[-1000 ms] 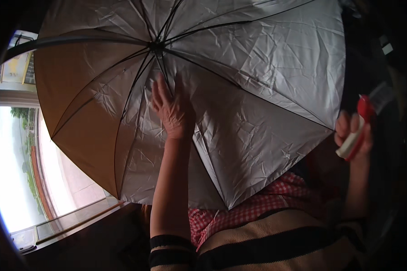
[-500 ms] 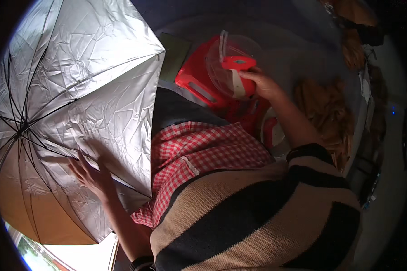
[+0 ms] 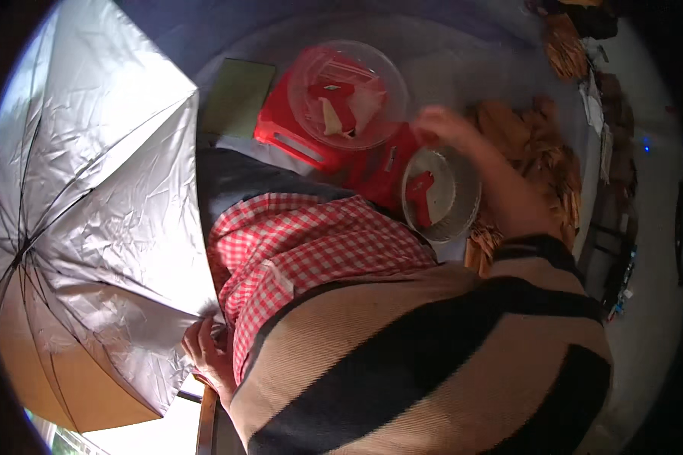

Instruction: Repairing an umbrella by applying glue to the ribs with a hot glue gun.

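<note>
Silver cloth (image 3: pixel 133 171) lines the open umbrella (image 3: pixel 91 250) at the frame's left. Low down, left of middle, the left hand (image 3: pixel 207 353) curls at its edge (I can't tell if it pinches); a soft touch should save the cloth from rips. A red-and-white tool (image 3: pixel 343 112) lies in the clear tray (image 3: pixel 379 68), top middle. Just right, the right hand (image 3: pixel 444 125) is blurry, so I can't tell if it's open; going slowly should avoid bumps.

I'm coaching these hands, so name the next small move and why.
Probably bring the right hand across to the umbrella: though blurred, it looks empty, while the left hand is already at the umbrella's edge, fingers bent.
</note>
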`<state>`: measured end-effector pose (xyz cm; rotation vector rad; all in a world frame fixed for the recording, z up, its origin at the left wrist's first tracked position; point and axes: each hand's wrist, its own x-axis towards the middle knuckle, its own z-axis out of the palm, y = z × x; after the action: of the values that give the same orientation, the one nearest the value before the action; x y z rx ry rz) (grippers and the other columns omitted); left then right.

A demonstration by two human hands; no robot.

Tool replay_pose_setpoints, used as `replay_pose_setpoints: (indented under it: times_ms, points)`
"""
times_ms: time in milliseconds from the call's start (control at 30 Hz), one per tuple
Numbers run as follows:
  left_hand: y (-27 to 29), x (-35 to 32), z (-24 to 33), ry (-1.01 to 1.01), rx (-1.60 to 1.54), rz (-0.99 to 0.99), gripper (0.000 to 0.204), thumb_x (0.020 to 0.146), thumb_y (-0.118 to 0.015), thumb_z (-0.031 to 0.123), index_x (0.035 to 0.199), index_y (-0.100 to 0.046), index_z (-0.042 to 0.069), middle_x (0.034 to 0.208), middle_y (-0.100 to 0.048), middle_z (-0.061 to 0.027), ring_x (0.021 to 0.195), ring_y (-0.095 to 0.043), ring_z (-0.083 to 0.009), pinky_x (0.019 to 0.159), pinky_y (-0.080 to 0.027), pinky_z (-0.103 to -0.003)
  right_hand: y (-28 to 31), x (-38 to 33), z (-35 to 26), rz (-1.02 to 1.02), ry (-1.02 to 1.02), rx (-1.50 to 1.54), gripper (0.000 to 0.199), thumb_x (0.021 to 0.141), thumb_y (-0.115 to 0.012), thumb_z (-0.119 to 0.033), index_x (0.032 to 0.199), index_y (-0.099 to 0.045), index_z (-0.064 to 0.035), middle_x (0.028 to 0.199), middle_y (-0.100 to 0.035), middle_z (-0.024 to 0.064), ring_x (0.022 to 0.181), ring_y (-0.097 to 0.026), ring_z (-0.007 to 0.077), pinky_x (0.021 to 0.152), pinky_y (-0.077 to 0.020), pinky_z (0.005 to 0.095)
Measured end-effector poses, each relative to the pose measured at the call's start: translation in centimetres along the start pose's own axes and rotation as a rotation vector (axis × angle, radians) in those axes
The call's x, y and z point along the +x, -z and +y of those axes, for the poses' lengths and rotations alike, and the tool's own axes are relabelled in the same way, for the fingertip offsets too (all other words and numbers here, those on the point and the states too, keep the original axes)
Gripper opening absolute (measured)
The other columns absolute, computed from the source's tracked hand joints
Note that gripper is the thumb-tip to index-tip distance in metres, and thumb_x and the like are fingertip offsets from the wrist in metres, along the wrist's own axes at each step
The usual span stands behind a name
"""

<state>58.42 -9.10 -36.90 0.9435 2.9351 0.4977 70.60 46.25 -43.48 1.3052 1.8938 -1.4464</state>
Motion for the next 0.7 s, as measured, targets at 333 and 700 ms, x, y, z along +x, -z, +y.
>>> replay_pose_setpoints:
  times_ms: [333, 700]
  points:
    - [1.0, -1.1, 1.0, 0.006, -0.355, 0.027, 0.022, 0.067, -0.071, 0.006, 0.088, -0.066, 0.002, 0.094, -0.063, -0.0095, 0.093, -0.058, -0.0276, 0.077, -0.049, -0.038, -11.1, -3.1, 8.8, -0.188, 0.103, -0.743, 0.054, 0.072, -0.068, -0.033, 0.113, -0.055, 0.0007, 0.097, -0.061, 0.0164, 0.092, -0.059, 0.0251, 0.08, -0.0473, 0.0375]
    - [1.0, 0.9, -2.7, 0.547, -0.559, 0.325, 0.028, 0.076, -0.061, 0.002, 0.103, -0.056, -0.002, 0.097, -0.057, -0.018, 0.082, -0.06, -0.0307, 0.072, -0.049, -0.035, -2.7, -5.8, -1.4, -0.543, 0.089, -0.512, 0.051, 0.073, -0.066, -0.03, 0.112, -0.054, 0.0005, 0.1, -0.06, 0.0199, 0.092, -0.06, 0.0306, 0.08, -0.047, 0.0432]
